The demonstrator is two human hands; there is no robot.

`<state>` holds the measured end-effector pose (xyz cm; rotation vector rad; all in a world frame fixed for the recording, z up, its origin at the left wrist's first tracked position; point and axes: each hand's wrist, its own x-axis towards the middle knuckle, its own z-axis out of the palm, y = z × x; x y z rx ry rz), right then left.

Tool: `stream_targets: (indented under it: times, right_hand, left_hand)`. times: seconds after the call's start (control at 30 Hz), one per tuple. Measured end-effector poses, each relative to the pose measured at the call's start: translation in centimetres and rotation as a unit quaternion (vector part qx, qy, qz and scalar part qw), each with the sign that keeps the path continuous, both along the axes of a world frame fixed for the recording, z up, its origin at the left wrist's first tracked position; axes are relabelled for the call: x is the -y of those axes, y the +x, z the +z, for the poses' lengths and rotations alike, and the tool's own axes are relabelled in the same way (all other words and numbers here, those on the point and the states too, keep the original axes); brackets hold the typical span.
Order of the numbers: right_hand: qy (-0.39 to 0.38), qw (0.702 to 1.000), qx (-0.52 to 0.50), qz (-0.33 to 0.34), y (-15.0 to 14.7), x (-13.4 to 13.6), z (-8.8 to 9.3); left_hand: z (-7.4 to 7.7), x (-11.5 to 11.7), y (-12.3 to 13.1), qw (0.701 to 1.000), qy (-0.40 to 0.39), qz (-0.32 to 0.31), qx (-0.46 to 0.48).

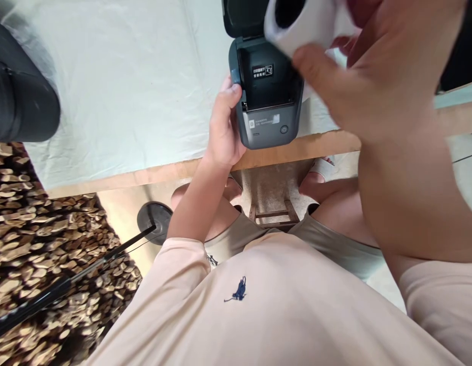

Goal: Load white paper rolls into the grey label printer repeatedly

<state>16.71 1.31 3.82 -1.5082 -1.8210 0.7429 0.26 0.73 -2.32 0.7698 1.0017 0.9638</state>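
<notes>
A dark grey label printer point(272, 114) is tilted near the table's front edge, its black lid point(245, 18) swung up and its paper bay bare inside. My left hand point(226, 119) grips the printer's left side, thumb on the rim. Above the printer's upper right, my right hand point(357, 76) holds a white paper roll point(315, 28) with a dark hollow core. The roll is slightly blurred and partly cut off by the top of the view. The fingers behind it are mostly hidden.
A pale sheet covers the table point(125, 91). A black rounded case point(22, 86) stands at the left, and a dark object point(462, 56) lies at the far right. Below are a stand with a round base point(154, 221), stacked firewood point(49, 244) and a wooden stool point(274, 213).
</notes>
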Motion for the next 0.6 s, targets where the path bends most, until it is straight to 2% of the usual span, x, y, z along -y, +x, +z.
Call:
stream_targets:
  times: [0.1, 0.23, 0.43, 0.53, 0.6]
  right_hand:
    - [0.021, 0.99, 0.125, 0.064, -0.9, 0.6, 0.9]
    - [0.014, 0.967, 0.245, 0.073, -1.1, 0.4, 0.6]
    - [0.023, 0.962, 0.267, 0.054, -1.1, 0.4, -0.2]
    - [0.035, 0.961, 0.268, 0.05, -1.1, 0.5, -0.3]
    - [0.045, 0.961, 0.264, 0.071, -1.1, 0.4, -0.5]
  left_hand:
    - [1.6, 0.1, 0.6, 0.999, 0.021, -0.02, 0.025]
    - [2.7, -0.1, 0.9, 0.999, 0.026, -0.015, 0.038]
    - [1.9, -0.4, 0.3, 0.998, -0.012, -0.039, 0.051]
    - [2.1, -0.4, 0.3, 0.998, -0.006, -0.04, 0.046]
    - [2.5, -0.4, 0.5, 0.998, 0.009, -0.04, 0.05]
